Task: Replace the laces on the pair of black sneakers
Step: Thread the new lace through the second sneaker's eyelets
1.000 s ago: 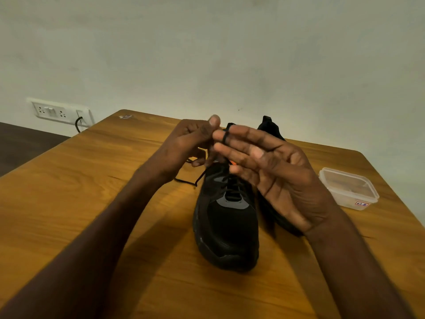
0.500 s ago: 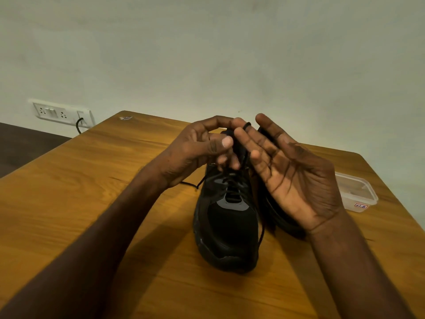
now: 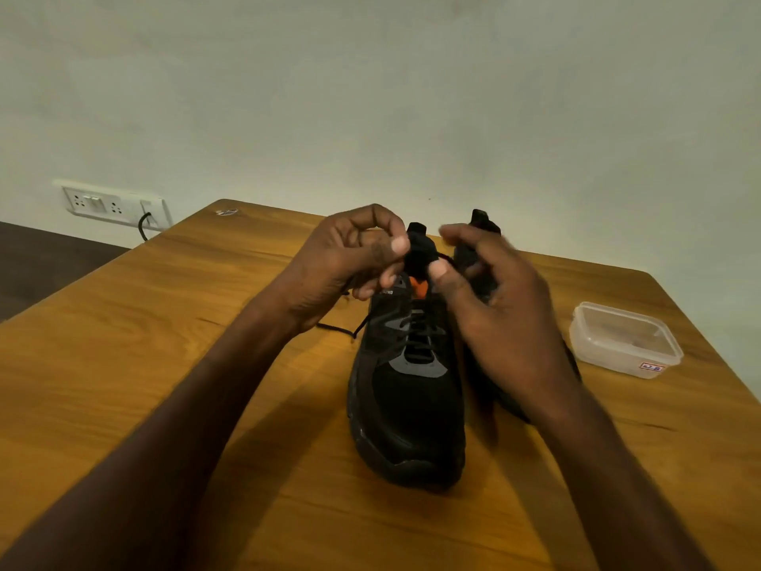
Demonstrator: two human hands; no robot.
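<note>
Both hands meet at the tongue of the near sneaker [image 3: 405,389], just above the middle of the frame. Left hand [image 3: 350,261] has its fingers curled, thumb and forefinger pinching the black lace [image 3: 358,325] at the left side of the tongue; a loose end of that lace trails down onto the table [image 3: 164,364] to the left of the shoe. Right hand [image 3: 490,298] is blurred; its thumb presses against the right side of the tongue and its fingers are curled, but whether they grip the lace I cannot tell.

That sneaker stands upright at the centre of the table, toe toward the bottom of the frame, with lace crossing through its eyelets and an orange patch showing on the tongue. A second sneaker [image 3: 484,228] sits just beside it on the right, mostly hidden behind the right hand and forearm, only its heel tab and a strip of its side showing.

Warm brown wood grain covers the table. Right of centre on it sits a clear lidded tub [image 3: 626,340] with a small label on its front. Behind rises a plain pale wall [image 3: 412,96]; at its left a white socket panel [image 3: 111,204] carries a plugged-in black cable [image 3: 144,224]. Dark floor [image 3: 49,261] shows below the panel.
</note>
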